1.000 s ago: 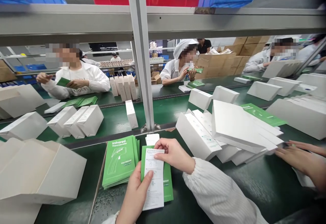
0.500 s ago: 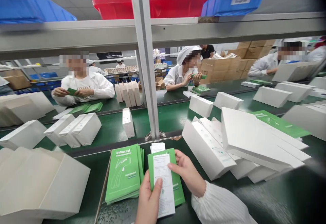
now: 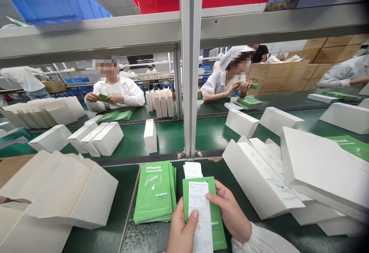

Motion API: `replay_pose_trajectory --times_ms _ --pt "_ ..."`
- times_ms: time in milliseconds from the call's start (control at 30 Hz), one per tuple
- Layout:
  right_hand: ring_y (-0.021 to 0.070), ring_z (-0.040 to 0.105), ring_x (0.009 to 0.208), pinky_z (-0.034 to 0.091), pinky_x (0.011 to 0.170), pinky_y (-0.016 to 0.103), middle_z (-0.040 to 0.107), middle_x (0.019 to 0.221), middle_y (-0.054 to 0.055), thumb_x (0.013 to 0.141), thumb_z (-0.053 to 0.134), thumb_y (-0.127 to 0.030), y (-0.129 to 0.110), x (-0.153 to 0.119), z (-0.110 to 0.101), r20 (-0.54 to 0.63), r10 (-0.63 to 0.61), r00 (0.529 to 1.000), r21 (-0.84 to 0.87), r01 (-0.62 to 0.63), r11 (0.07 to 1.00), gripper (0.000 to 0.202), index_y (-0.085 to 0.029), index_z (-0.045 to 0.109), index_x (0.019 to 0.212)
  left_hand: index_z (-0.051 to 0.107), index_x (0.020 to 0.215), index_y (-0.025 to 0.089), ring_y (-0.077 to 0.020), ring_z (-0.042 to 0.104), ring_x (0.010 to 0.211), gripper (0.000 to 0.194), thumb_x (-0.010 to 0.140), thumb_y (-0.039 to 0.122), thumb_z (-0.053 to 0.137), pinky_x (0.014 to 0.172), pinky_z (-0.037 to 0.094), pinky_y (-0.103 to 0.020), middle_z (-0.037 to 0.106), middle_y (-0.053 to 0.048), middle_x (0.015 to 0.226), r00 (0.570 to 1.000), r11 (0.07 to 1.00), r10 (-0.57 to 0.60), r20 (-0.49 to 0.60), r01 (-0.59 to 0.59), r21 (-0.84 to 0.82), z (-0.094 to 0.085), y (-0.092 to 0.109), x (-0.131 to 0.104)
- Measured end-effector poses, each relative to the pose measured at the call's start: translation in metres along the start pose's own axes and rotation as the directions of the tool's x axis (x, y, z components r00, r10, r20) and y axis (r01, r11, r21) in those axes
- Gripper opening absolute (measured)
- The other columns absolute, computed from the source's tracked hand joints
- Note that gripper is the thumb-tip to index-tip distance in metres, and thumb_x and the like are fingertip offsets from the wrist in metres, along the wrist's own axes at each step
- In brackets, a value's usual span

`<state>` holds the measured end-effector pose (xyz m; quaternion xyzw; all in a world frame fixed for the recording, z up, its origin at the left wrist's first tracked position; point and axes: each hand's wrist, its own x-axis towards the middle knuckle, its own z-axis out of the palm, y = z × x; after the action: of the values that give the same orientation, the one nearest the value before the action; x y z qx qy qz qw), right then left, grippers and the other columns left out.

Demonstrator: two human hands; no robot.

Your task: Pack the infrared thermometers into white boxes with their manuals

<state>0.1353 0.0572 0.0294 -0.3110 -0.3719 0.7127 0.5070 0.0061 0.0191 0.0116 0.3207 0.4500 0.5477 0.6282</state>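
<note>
A white printed leaflet [image 3: 200, 222] lies on top of a green manual [image 3: 219, 228], and both are held together. My left hand [image 3: 183, 228] grips their left side, its thumb on the leaflet. On the right side, my right hand [image 3: 230, 210] pinches them, thumb near the leaflet's top right. Beside my left hand sits a stack of green Infrared Thermometer manuals [image 3: 154, 193]. More white leaflets [image 3: 193, 169] show just behind the held manual.
Open white boxes [image 3: 86, 195] stand at the left; white boxes [image 3: 259, 180] lean in a pile at the right. Upright boxes rest on the green belt [image 3: 170, 134] beyond a metal post [image 3: 190, 72]. Across it, people handle green manuals.
The view has shifted, so most things appear further right. Both hands still hold the manual and leaflet, with nearly the same grip.
</note>
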Motion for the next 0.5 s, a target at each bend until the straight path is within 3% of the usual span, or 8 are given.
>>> replay_pose_trajectory --times_ms 233,367,500 --pt "0.0244 0.059 0.093 0.048 0.075 0.036 0.065 0.096 0.005 0.07 0.065 -0.022 0.005 -0.001 -0.005 -0.073 0.127 0.989 0.008 -0.127 0.992 0.03 -0.02 0.056 0.099 0.058 0.104 0.018 -0.0261 0.059 0.096 0.04 0.068 0.034 0.064 0.087 0.042 -0.039 0.066 -0.011 0.101 0.993 0.993 0.1 0.07 -0.095 -0.074 -0.002 -0.009 0.002" --pt "0.0282 0.06 0.091 0.051 0.072 0.038 0.066 0.094 0.007 0.064 0.071 -0.026 0.016 0.004 -0.02 -0.12 0.247 0.962 0.034 -0.245 0.969 0.049 -0.022 0.052 0.108 0.057 0.106 0.016 -0.0253 0.061 0.09 0.043 0.068 0.034 0.065 0.084 0.043 -0.038 0.066 -0.011 0.099 0.985 0.986 0.146 0.096 -0.137 -0.091 -0.002 -0.008 0.001" --pt "0.0285 0.063 0.083 0.054 0.069 0.038 0.068 0.089 0.007 0.06 0.074 -0.024 0.026 0.011 -0.038 -0.137 0.376 0.917 0.079 -0.368 0.926 0.07 -0.023 0.04 0.122 0.055 0.111 0.014 -0.027 0.06 0.09 0.053 0.065 0.039 0.066 0.079 0.045 -0.039 0.065 -0.012 0.1 0.991 0.99 0.106 0.082 -0.098 -0.097 -0.001 -0.007 -0.002"
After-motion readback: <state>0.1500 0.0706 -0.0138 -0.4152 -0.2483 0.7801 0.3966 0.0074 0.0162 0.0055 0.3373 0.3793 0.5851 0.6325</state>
